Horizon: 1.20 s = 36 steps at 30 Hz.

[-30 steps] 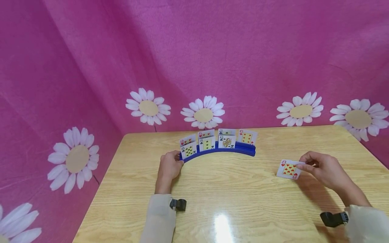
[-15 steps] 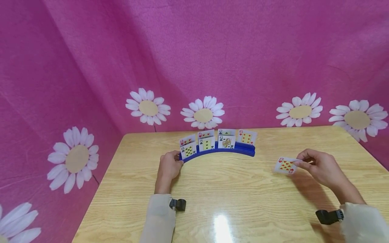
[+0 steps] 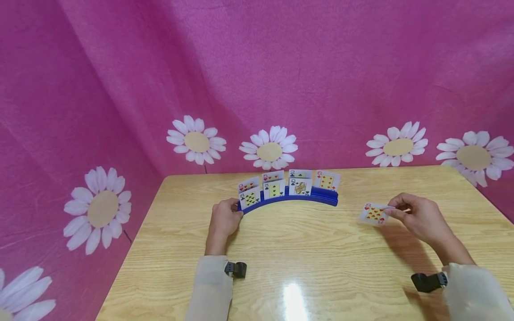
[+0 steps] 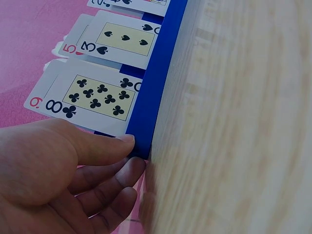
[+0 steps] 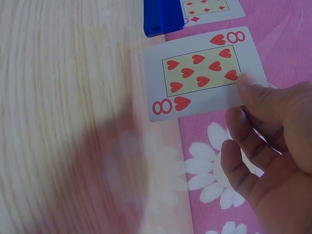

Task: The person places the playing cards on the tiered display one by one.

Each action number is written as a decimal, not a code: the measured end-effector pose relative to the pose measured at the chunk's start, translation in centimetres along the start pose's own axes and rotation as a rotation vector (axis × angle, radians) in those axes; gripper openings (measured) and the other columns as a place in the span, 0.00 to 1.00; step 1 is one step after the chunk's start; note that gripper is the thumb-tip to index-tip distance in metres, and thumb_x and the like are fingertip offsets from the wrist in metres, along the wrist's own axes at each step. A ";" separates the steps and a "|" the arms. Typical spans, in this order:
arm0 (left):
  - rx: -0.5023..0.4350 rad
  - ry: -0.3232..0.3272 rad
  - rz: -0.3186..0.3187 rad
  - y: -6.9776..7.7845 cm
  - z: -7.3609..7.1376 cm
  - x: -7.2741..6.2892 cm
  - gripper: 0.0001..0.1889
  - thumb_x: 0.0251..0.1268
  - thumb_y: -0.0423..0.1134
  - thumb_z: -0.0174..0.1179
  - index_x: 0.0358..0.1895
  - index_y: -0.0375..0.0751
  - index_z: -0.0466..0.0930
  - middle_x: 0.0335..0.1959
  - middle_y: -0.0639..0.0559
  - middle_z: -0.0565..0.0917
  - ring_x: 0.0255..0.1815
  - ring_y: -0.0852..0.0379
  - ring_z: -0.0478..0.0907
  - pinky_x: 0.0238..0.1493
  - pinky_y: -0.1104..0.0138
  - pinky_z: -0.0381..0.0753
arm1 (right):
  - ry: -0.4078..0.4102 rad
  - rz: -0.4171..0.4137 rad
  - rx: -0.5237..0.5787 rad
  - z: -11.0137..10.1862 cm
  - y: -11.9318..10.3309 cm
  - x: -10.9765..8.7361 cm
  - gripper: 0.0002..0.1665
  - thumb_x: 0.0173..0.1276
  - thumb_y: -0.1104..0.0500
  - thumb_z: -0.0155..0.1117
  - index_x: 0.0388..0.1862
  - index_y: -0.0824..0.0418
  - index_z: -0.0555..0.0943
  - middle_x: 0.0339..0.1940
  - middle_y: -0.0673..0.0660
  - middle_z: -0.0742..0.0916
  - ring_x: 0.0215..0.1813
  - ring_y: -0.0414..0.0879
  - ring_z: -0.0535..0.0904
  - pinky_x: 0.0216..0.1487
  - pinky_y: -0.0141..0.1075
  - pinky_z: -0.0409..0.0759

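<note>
A curved blue card holder (image 3: 277,201) stands toward the back of the table with playing cards upright in two rows. In front are the eight of clubs (image 4: 97,95), the three of spades (image 4: 122,39) and a queen (image 3: 300,187). Behind them, the six of diamonds (image 3: 327,180) stands at the right end, with other cards partly covered. My left hand (image 3: 225,218) grips the holder's left end, thumb on its front. Right of the holder, my right hand (image 3: 417,218) pinches the eight of hearts (image 5: 202,73) by one edge, above the table and apart from the holder.
The wooden table (image 3: 321,258) reaches back to a pink cloth (image 3: 321,80) printed with white daisies. Light glares off the tabletop near the front. Each wrist wears a black camera on a band.
My right hand has moved a little left and toward the back, carrying the eight of hearts closer to the holder. The left hand and the holder have stayed in place.
</note>
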<state>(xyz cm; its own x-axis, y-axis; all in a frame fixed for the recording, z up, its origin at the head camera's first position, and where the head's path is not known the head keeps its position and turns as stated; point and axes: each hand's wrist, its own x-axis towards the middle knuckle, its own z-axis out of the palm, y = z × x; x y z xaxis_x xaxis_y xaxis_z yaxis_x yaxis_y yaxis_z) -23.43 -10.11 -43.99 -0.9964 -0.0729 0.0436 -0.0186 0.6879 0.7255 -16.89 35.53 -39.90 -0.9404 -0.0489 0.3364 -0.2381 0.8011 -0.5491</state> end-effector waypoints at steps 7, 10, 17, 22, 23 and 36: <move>0.005 0.009 0.023 0.1 0.0 0.1 0.18 0.63 0.29 0.66 0.57 0.32 0.82 0.44 0.40 0.86 0.46 0.47 0.82 0.52 0.55 0.79 | 0.014 -0.014 -0.008 0.1 -0.3 0.6 0.06 0.64 0.63 0.73 0.32 0.61 0.82 0.29 0.55 0.87 0.30 0.38 0.78 0.24 0.33 0.73; 0.006 0.005 0.028 0.1 0.0 0.1 0.18 0.63 0.29 0.66 0.57 0.32 0.82 0.44 0.40 0.86 0.46 0.48 0.82 0.51 0.55 0.80 | 0.010 -0.006 -0.007 0.3 -0.5 0.9 0.06 0.65 0.63 0.73 0.32 0.61 0.82 0.30 0.56 0.87 0.30 0.40 0.78 0.24 0.33 0.74; 0.004 0.000 0.016 0.1 0.1 0.1 0.18 0.63 0.29 0.66 0.57 0.32 0.82 0.44 0.39 0.86 0.46 0.48 0.82 0.51 0.55 0.80 | 0.019 -0.018 0.001 0.9 -1.0 1.6 0.06 0.64 0.63 0.74 0.32 0.61 0.82 0.30 0.56 0.87 0.30 0.39 0.79 0.24 0.33 0.73; 0.002 -0.002 0.013 0.0 0.1 0.1 0.18 0.64 0.29 0.66 0.57 0.32 0.82 0.45 0.39 0.86 0.47 0.47 0.82 0.52 0.55 0.79 | 0.037 -0.031 0.007 1.2 -1.3 2.1 0.06 0.63 0.63 0.74 0.32 0.61 0.83 0.29 0.55 0.87 0.30 0.36 0.78 0.24 0.32 0.72; 0.000 -0.002 0.009 -0.1 0.1 0.1 0.18 0.64 0.29 0.66 0.57 0.32 0.82 0.45 0.39 0.86 0.47 0.47 0.82 0.52 0.55 0.79 | 0.041 -0.034 0.006 1.3 -1.4 2.2 0.06 0.63 0.63 0.74 0.32 0.61 0.83 0.29 0.55 0.87 0.30 0.36 0.78 0.24 0.32 0.72; -0.005 -0.002 0.000 -0.1 0.0 0.2 0.18 0.63 0.28 0.66 0.57 0.33 0.82 0.44 0.40 0.86 0.47 0.48 0.82 0.52 0.55 0.79 | 0.046 -0.024 0.037 2.2 -2.6 3.5 0.06 0.64 0.63 0.73 0.31 0.62 0.83 0.29 0.57 0.88 0.31 0.41 0.80 0.25 0.32 0.72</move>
<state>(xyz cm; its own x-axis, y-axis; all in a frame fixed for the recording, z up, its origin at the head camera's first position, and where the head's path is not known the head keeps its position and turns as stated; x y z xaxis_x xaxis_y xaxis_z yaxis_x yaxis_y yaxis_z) -23.60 -10.22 -44.05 -0.9966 -0.0715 0.0417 -0.0186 0.6845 0.7287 -20.14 31.92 -38.99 -0.9223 -0.0400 0.3845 -0.2705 0.7773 -0.5680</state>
